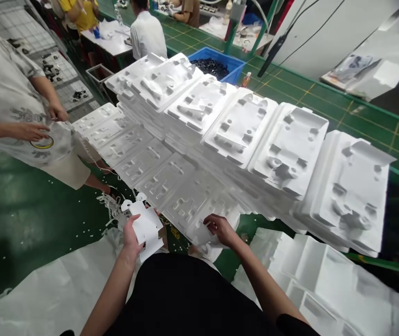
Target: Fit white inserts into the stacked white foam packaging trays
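My left hand (131, 236) is closed round a white cut-out sheet (147, 227) with notches and rounded tabs, held in front of my body. To the right, my right hand (219, 227) hovers at the near end of the row of white moulded trays (166, 179), its fingers bent together. Something small and pale seems to be at its fingertips, too small to make out. Beyond the row stand tall stacks of white trays (237, 126), with white cut sheets lying in the top ones.
At the left stands a person (20, 107) with both hands near the trays' far end. White scraps (111, 210) hang by the table edge. A blue crate (236, 65) of dark parts stands behind the stacks. White boxes (311, 275) are at the lower right.
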The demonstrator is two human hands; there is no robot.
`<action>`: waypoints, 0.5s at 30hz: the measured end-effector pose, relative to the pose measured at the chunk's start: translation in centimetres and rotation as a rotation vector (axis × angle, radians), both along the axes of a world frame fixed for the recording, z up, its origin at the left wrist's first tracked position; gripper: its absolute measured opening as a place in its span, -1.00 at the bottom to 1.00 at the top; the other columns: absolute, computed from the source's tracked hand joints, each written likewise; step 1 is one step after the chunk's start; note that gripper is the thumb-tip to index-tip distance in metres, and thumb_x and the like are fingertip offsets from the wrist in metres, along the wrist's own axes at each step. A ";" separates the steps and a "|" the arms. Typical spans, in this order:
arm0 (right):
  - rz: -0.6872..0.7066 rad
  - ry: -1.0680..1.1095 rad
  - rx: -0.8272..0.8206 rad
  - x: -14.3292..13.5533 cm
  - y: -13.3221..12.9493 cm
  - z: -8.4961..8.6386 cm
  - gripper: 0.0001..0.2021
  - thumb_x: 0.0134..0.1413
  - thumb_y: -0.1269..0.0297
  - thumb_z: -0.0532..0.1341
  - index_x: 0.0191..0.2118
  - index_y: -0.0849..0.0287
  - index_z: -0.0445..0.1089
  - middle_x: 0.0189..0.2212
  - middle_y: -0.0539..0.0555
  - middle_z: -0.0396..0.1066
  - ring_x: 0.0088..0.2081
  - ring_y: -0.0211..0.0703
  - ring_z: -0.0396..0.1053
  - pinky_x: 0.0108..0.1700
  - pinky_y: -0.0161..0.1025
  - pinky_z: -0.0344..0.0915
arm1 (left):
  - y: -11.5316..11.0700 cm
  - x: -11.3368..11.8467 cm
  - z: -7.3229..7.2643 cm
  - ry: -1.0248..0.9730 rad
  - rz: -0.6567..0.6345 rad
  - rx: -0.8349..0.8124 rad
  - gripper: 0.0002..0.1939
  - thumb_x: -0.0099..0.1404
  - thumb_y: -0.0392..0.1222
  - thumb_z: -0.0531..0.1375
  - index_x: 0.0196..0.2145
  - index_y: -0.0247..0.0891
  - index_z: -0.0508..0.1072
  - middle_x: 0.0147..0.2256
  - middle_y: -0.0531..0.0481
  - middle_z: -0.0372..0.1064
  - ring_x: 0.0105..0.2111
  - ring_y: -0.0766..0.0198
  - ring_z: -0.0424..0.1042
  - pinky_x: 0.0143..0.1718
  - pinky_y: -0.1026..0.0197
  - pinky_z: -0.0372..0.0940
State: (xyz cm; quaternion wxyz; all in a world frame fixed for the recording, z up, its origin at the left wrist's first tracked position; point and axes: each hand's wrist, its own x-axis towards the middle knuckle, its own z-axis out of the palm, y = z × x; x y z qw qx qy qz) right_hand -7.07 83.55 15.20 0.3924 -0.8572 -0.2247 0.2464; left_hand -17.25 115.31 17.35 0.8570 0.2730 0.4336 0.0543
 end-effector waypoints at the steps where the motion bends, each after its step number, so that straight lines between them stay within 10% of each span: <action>1: -0.041 0.024 0.037 0.0 0.3 -0.1 -0.73 0.09 0.39 0.12 -0.20 0.17 0.56 -0.29 0.11 0.52 -0.33 -0.18 0.39 -0.20 -0.25 0.27 | 0.0 0.2 0.4 -0.012 -0.011 0.011 -0.57 0.17 -0.17 0.23 0.01 -0.25 0.51 -0.30 -0.11 0.58 -0.16 -0.07 0.61 -0.06 -0.09 0.49; 8: -0.391 0.300 0.295 1.6 6.4 -1.1 -0.64 -0.04 -0.01 0.31 -0.29 0.22 0.57 -0.55 0.00 0.41 -0.48 -0.21 0.26 -0.43 -0.29 0.16 | 2.3 -0.3 2.6 -0.119 0.028 0.006 -0.48 0.18 -0.16 0.20 0.11 -0.26 0.46 -0.13 -0.20 0.59 -0.06 -0.12 0.58 -0.03 -0.11 0.47; 11: -0.440 0.384 0.381 2.6 11.5 -0.7 -0.65 -0.08 -0.03 0.32 -0.46 0.23 0.53 -0.58 -0.01 0.39 -0.50 -0.26 0.21 -0.44 -0.30 0.11 | 5.7 0.9 1.8 -0.085 -0.022 0.012 -0.49 0.19 -0.16 0.20 0.11 -0.26 0.46 -0.12 -0.20 0.59 -0.08 -0.10 0.59 -0.05 -0.07 0.47; 15: -0.495 0.418 0.403 2.8 17.9 -0.6 -0.63 -0.06 0.08 0.27 -0.21 0.21 0.64 -0.42 0.05 0.55 -0.41 -0.20 0.34 -0.31 -0.27 0.24 | 11.7 4.9 1.4 -0.057 -0.118 0.027 -0.52 0.19 -0.16 0.19 0.08 -0.23 0.48 -0.16 -0.15 0.59 -0.17 -0.02 0.61 -0.12 0.02 0.49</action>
